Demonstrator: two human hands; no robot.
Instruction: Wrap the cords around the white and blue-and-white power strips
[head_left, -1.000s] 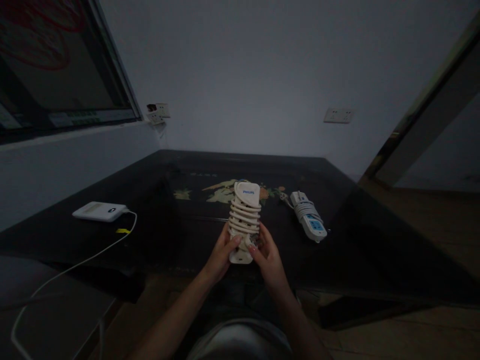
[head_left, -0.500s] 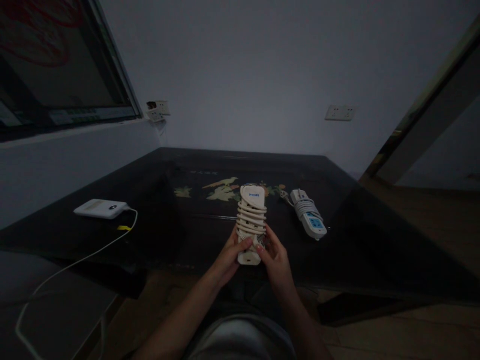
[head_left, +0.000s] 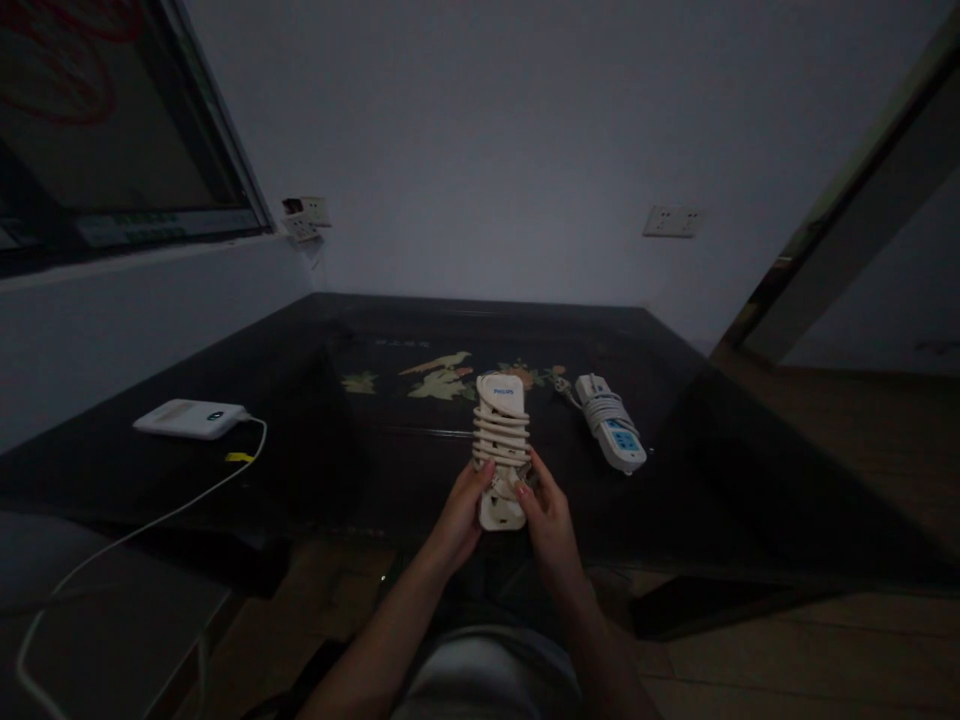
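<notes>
A white power strip [head_left: 502, 512] with a PHILIPS label is held upright over the table's near edge, its own cord [head_left: 501, 430] wound several times around its middle. My left hand [head_left: 459, 515] grips its left side, thumb lying on the front by the lowest coils. On the right side, my right hand [head_left: 549, 512] holds it with the thumb pressed near the plug end of the cord. The fingers behind the strip are hidden. To the right, a second power strip [head_left: 622, 446], white with blue socket panels and a grey cord wrapped round it, lies on the table.
The dark table [head_left: 360, 440] bears a painted bird-and-flower design. At its left lie a white power bank [head_left: 191, 418] with a cable [head_left: 150, 522] running off the near edge and a yellow tag [head_left: 239, 457]. Wall sockets [head_left: 673, 221] sit behind.
My left thumb has shifted up and left from the lower front to the strip's left edge. The whole view has shifted slightly, with both hands still holding the power strip.
</notes>
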